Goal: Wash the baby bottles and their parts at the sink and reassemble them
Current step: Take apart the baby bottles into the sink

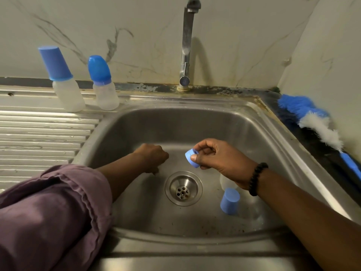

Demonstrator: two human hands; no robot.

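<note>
Judging progress: midway at best.
Done: two capped translucent plastic baby bottles (68, 94) on the steel sink's (224, 114) back-left rim.
Left: blue plastic cap (230, 201) and clear bottle (227, 181) lie in the basin.
Right hand (218, 157): pinches a blue plastic screw ring (192, 159).
Left hand (152, 157): fingers curled downward; whether they hold anything, I cannot tell.

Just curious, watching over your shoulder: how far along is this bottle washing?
Two capped bottles stand assembled on the drainboard, so they look finished. The right hand pinches a blue screw ring; the left hand reaches toward the sink floor. A blue cap and a clear bottle body remain in the basin. The tap shows no water.

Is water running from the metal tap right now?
No, the metal tap shows no stream, and the steel sink basin below looks free of falling water.
</note>
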